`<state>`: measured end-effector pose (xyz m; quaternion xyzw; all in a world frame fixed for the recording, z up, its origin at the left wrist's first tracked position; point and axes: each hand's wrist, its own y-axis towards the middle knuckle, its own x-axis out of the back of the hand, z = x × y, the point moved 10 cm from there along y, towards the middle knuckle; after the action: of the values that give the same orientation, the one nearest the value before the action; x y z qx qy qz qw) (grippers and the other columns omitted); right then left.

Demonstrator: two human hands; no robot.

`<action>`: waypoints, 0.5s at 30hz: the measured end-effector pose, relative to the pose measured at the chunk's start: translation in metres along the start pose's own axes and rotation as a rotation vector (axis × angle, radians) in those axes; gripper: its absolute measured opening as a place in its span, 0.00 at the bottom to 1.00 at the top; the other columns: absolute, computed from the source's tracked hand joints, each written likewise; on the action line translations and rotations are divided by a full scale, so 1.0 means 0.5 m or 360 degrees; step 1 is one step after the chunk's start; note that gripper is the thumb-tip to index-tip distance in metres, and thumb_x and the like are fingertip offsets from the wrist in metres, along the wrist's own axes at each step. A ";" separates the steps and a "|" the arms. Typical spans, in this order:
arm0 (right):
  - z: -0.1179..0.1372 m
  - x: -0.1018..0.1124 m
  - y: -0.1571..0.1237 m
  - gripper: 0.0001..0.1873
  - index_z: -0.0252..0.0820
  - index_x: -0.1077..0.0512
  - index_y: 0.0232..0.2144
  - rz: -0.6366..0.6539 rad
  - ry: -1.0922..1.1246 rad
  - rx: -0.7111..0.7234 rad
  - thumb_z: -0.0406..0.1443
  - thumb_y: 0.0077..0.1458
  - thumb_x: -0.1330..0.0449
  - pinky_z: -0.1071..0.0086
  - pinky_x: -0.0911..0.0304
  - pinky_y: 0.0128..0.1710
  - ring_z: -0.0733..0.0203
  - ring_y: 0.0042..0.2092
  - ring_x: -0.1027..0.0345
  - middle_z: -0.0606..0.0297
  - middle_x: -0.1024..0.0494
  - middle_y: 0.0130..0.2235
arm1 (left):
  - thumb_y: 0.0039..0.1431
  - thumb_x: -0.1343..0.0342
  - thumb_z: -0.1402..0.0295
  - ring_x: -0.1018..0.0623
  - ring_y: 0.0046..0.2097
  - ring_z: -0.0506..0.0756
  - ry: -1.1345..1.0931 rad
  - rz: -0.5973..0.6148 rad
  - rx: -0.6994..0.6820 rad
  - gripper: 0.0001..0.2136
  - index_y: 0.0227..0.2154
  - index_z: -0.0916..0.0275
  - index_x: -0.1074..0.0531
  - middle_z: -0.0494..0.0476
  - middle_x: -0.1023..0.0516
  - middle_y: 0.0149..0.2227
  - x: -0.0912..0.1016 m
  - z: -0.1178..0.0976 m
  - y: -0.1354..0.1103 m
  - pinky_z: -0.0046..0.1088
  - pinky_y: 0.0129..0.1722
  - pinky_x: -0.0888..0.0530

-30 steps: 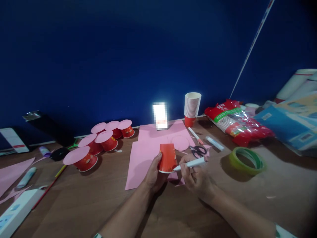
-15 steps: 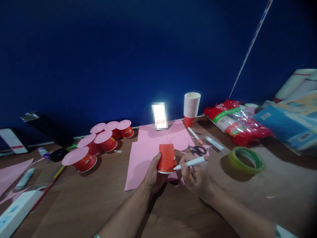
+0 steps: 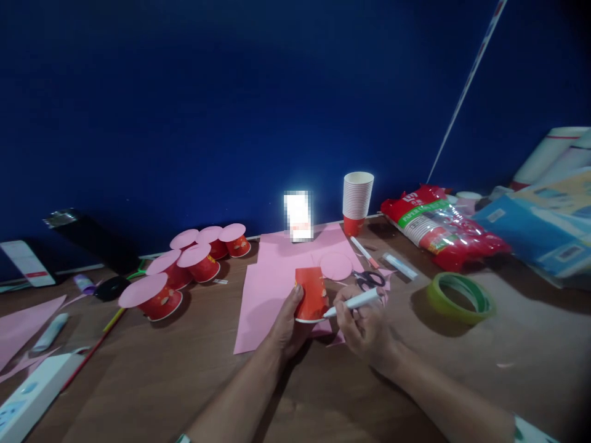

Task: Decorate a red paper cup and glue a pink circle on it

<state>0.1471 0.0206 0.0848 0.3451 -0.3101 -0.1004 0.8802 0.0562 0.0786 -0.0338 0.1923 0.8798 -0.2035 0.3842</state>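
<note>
My left hand [image 3: 290, 323] grips a red paper cup [image 3: 310, 294], held upside down with its white rim toward me and the thumb on its side. In my right hand [image 3: 364, 329] is a white marker [image 3: 354, 302], its tip at the cup's right side near the rim. Whether the tip touches the cup I cannot tell. Behind the cup lie pink paper sheets [image 3: 263, 301] and a cut pink paper circle [image 3: 336, 266]. Black-handled scissors [image 3: 370, 281] lie just beyond my right hand.
Several red cups topped with pink discs [image 3: 144, 290] stand at left. A cup stack [image 3: 357, 197], a red cup package [image 3: 438, 227], a green tape roll [image 3: 460, 299] and a glue stick [image 3: 399, 266] are at right. A power strip [image 3: 39, 391] lies front left.
Both hands keep nearly the same hold and place. The view has shifted very slightly, and the cup and marker have barely moved.
</note>
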 end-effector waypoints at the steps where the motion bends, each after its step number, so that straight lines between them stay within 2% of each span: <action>1: -0.002 0.001 0.000 0.10 0.43 0.38 0.27 -0.0009 0.0007 -0.0005 0.32 0.61 0.53 0.68 0.43 0.30 0.62 0.28 0.36 0.67 0.32 0.25 | 0.58 0.46 0.56 0.23 0.41 0.60 -0.0006 0.0011 0.0006 0.20 0.41 0.71 0.25 0.66 0.21 0.40 -0.002 0.001 0.000 0.37 0.49 0.31; 10: -0.011 0.005 0.001 0.10 0.43 0.38 0.27 -0.0033 0.0030 -0.0041 0.32 0.61 0.53 0.68 0.43 0.30 0.62 0.29 0.36 0.67 0.33 0.25 | 0.58 0.47 0.55 0.23 0.42 0.61 -0.0023 0.0030 0.0097 0.21 0.40 0.71 0.25 0.66 0.21 0.38 -0.002 0.012 -0.003 0.40 0.51 0.31; 15: -0.011 0.000 0.003 0.11 0.43 0.38 0.26 0.0003 0.0011 -0.0041 0.32 0.60 0.52 0.69 0.44 0.29 0.64 0.26 0.38 0.69 0.34 0.23 | 0.59 0.47 0.56 0.22 0.39 0.59 -0.0053 -0.0102 0.0051 0.20 0.39 0.71 0.25 0.65 0.20 0.37 0.018 0.006 0.001 0.37 0.48 0.29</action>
<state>0.1504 0.0249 0.0825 0.3338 -0.3062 -0.1024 0.8856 0.0525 0.0789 -0.0424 0.1667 0.8756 -0.2331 0.3889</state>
